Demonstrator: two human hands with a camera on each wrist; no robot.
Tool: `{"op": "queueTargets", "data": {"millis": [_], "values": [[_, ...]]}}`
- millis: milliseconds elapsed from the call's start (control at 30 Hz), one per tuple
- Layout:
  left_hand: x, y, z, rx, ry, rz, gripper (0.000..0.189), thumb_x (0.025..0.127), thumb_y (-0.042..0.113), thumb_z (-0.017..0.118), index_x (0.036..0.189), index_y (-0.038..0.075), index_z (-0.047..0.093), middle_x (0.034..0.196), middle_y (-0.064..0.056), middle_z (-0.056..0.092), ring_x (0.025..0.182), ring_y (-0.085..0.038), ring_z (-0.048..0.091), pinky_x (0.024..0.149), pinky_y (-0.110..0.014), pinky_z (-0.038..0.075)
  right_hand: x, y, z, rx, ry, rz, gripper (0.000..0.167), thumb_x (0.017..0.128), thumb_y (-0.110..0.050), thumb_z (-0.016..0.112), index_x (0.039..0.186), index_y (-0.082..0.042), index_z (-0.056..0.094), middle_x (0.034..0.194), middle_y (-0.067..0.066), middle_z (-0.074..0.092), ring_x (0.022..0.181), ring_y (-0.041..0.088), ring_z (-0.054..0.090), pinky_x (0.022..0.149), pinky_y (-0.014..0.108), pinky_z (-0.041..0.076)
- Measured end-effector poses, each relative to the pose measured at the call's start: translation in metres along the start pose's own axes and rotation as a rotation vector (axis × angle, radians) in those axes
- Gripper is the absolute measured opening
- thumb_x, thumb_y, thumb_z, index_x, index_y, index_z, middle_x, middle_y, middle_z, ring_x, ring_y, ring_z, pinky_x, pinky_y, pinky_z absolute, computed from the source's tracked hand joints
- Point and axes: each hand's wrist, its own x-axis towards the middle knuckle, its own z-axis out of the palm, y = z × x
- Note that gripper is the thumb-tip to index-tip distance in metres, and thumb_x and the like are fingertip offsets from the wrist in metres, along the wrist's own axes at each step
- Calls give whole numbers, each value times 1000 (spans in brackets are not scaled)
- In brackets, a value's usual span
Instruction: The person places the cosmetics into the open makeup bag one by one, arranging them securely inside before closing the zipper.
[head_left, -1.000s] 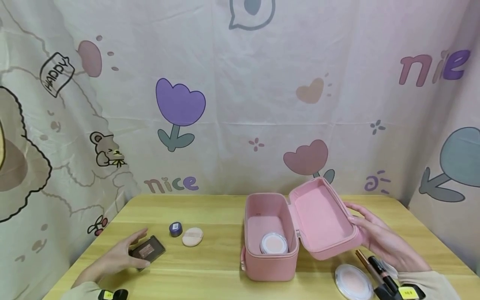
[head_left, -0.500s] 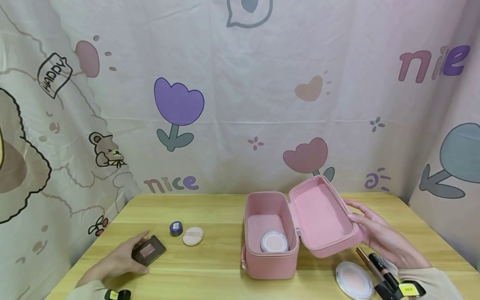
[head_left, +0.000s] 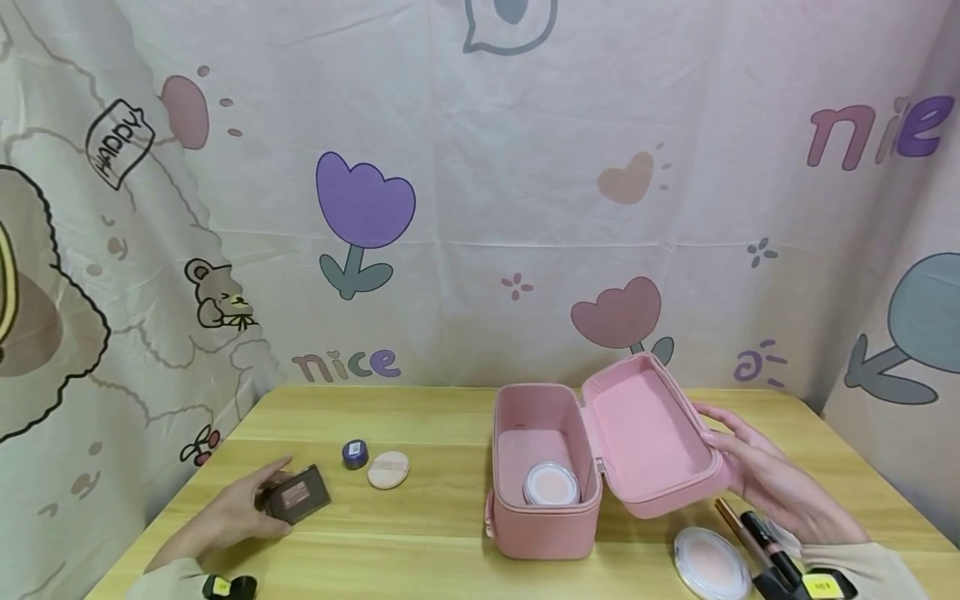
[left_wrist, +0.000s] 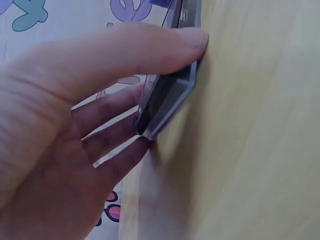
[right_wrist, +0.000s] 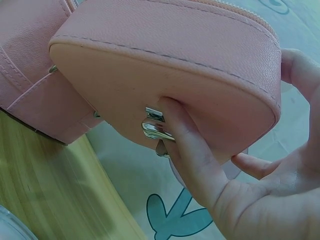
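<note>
My left hand [head_left: 238, 512] grips a dark rectangular makeup compact [head_left: 298, 495] by its left end, thumb on the near side and fingers on the far side. In the left wrist view the compact [left_wrist: 172, 95] stands tilted close over the table, its edges clear and shiny. At the right, my right hand [head_left: 776, 479] holds the raised lid [head_left: 652, 437] of a pink cosmetic case [head_left: 543, 533] by its outer edge. The right wrist view shows a finger pressed on the lid's outer face beside a metal clasp [right_wrist: 155, 127]. Inside the case sits a round pale compact [head_left: 551, 485].
A small dark blue jar [head_left: 355, 454] and a round powder puff [head_left: 388, 470] lie between the left hand and the case. Another round compact [head_left: 711, 562] and slim makeup tubes [head_left: 768, 546] lie by the right forearm. A printed cloth [head_left: 465, 208] hangs behind the wooden table [head_left: 420, 417].
The dark compact has tilted slightly in my left hand, its labelled face turning more upright. My right hand and the lid have stayed in place.
</note>
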Motion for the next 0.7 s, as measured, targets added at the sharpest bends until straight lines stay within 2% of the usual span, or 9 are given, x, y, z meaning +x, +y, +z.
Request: {"op": "queueTargets", "data": {"millis": [133,233,333,500,533,700], "values": [[-2,-2,-4,-15,-4,-8,95,68,12,86,140,-16,32,127,-30,52,111,-44,51,86,-47,46,0,1,0,-6,4,2,43,105,-4,28,132,-29,50,127,1,52,113,25,59,92,40,49],[-4,-2,-8,-7,19,0,92,69,12,85,139,-16,34,128,-30,51,108,-38,52,82,-42,46,0,2,0,-22,-15,-13,44,104,-3,27,133,-28,50,127,1,52,112,24,59,91,40,49],[-6,1,-12,12,51,5,90,70,11,84,140,-15,34,130,-32,49,108,-38,51,81,-42,45,1,1,0,-35,-23,-25,44,104,-3,27,133,-28,49,127,2,53,111,24,59,90,39,50],[-8,12,-17,-7,90,2,88,72,12,83,141,-13,34,137,-34,43,115,-50,46,84,-49,44,1,1,1,-33,-24,-20,44,104,-4,27,133,-28,50,127,1,53,111,24,59,90,39,50],[-8,15,-18,-16,93,3,88,72,12,83,142,-12,34,138,-34,42,116,-53,44,85,-52,44,1,1,1,-35,-22,-18,44,104,-4,27,133,-29,50,126,1,53,111,23,59,90,39,50],[-11,32,-25,-46,85,5,85,77,12,79,145,-8,32,142,-33,38,120,-55,39,84,-53,43,0,-1,1,-49,15,-1,42,105,-6,29,132,-30,49,126,0,54,110,23,60,90,39,50]]}}
